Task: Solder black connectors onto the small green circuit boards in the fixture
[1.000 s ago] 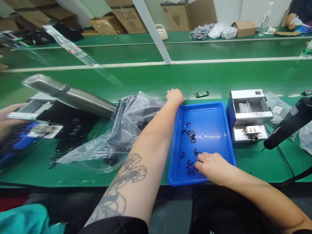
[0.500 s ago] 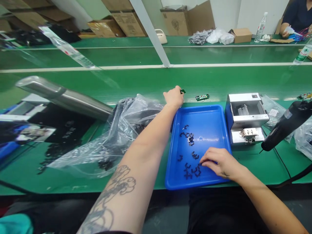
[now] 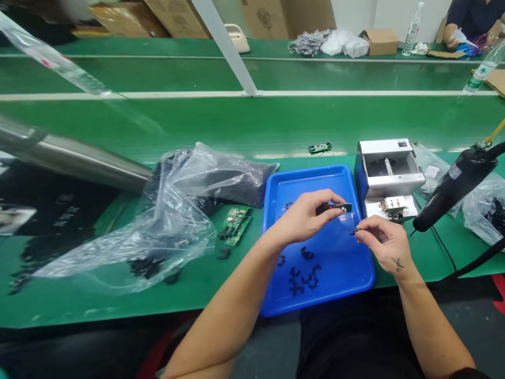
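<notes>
Above blue tray [image 3: 284,295], left hand [image 3: 303,218] pinching circuit board [image 3: 335,208] lengthwise left-right, right hand [image 3: 381,239] pinching black clip [image 3: 355,230]

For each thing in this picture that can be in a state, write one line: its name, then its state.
left hand: pinching a small circuit board above the tray
right hand: pinching a small black clip
blue tray: flat, loose black clips inside
plastic bag: open, crumpled
grey machine: top open
water bottle: upright
cardboard box: open

Clips [image 3: 305,273] in tray [image 3: 276,295], plastic bag [image 3: 169,221] left, metal box [image 3: 389,176] right.
</notes>
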Demonstrator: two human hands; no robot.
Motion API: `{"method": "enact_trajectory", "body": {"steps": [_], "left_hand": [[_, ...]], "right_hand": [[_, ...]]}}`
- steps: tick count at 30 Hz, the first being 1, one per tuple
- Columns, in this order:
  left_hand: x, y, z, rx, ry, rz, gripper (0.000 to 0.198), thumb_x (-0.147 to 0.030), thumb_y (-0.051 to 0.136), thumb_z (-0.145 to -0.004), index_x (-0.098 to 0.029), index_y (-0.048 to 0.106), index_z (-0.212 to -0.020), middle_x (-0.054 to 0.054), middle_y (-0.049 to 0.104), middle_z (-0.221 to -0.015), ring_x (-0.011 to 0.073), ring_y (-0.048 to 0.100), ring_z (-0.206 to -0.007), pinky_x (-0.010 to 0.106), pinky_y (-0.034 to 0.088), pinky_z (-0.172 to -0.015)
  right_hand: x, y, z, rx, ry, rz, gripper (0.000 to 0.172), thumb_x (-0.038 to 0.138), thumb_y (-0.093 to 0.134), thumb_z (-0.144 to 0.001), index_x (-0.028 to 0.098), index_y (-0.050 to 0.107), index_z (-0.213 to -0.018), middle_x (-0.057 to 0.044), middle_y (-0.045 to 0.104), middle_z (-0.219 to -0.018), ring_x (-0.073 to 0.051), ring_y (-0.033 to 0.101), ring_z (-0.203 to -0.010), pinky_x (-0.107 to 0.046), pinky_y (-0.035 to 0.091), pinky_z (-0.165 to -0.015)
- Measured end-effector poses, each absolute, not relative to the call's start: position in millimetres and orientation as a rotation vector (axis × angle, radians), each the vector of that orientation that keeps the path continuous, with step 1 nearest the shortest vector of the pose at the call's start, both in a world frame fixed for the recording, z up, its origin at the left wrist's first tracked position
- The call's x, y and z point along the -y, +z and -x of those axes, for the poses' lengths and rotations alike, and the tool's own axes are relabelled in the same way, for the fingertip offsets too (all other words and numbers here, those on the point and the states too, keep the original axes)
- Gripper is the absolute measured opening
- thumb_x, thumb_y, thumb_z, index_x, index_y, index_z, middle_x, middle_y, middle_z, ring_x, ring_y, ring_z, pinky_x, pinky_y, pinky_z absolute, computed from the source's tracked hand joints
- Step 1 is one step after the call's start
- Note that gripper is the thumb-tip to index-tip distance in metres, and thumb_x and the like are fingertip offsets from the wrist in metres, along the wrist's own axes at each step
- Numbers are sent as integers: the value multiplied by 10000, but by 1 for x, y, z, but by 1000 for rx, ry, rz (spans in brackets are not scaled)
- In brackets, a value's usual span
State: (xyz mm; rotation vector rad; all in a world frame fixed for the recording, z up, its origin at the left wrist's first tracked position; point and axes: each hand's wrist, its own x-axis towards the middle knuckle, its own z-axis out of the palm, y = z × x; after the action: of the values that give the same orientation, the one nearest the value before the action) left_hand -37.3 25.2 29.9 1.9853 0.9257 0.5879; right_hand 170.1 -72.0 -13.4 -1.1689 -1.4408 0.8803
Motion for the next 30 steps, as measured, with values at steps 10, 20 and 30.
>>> {"method": "enact_trajectory", "body": {"steps": [10,20,30], "left_hand": [[-10,34,20,-770,484,-1910,211,-315,621,-955,-169,718,-1072,48,776,-1021,175,699,-868,281,527,-792],[-7,33,18,-809,473,-1944,185,-327,607,-952,-161,673,-1001,45,742,-934,167,662,-825,272,511,-754],[-7,34,14,-704,538,-1942,171,-265,550,-972,-164,684,-1002,58,754,-991,180,683,-902,310,545,-870]], "right_hand": [[80,-4,-187,1395,777,1296,114,309,698,-931,212,755,-915,-41,766,-880,-150,725,-781,-270,638,-750],[78,-4,-184,1461,662,1360,139,301,677,-938,195,738,-872,-33,766,-829,-147,732,-728,-255,635,-698],[77,4,-183,1647,242,1312,80,153,650,-939,190,709,-899,-36,762,-828,-130,704,-703,-256,599,-676]]}}
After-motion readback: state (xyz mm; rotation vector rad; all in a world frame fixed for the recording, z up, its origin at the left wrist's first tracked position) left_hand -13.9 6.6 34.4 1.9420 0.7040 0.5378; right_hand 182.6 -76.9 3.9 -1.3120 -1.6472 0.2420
